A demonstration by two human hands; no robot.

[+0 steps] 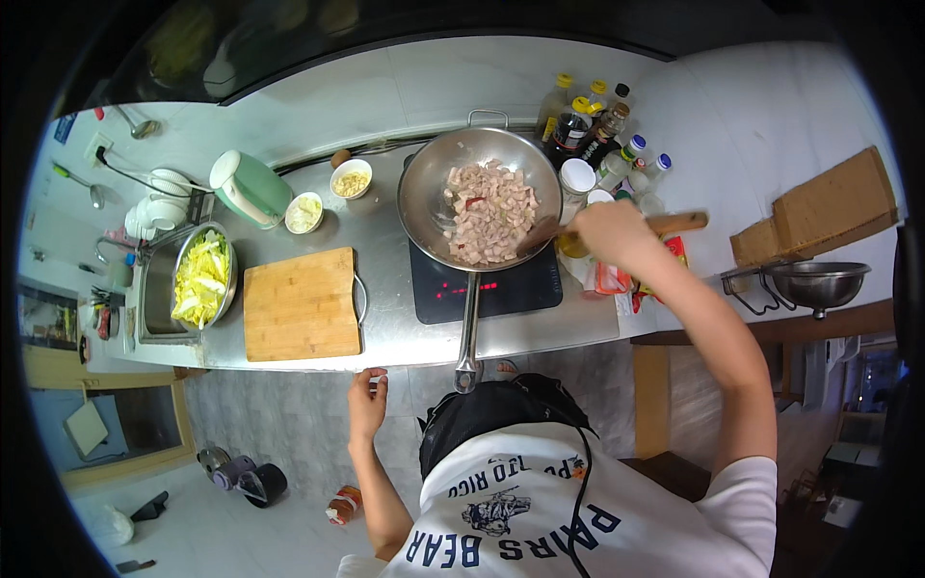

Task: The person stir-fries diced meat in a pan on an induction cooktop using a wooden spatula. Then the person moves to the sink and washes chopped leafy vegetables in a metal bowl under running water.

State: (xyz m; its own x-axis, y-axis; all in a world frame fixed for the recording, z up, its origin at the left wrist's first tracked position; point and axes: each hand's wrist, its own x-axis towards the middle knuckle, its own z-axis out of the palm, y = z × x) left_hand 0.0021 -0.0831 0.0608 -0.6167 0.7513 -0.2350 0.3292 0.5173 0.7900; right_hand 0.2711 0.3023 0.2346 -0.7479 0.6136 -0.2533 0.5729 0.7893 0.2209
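Observation:
My right hand (611, 231) grips a wooden spatula (678, 222), its blade down inside the right side of a steel wok (426, 180). Diced pale meat (491, 209) with bits of red chili lies in the wok. The wok stands on a black induction cooktop (441, 307) with red lights showing, and its long metal handle points towards me. My left hand (369, 397) hangs at the counter's front edge, fingers loosely curled and holding nothing, just below a wooden cutting board (300, 307). Two small bowls, one with chopped garlic (351, 183), one with pale slices (304, 213), stand left of the wok.
A metal bowl of chopped cabbage (202, 282) sits in the sink (155, 307) at left. A green electric kettle (249, 189) stands near the small bowls. Sauce bottles (571, 134), a white tub (578, 175) and packets (612, 278) crowd the wok's right side. A cardboard piece (827, 206) is at far right.

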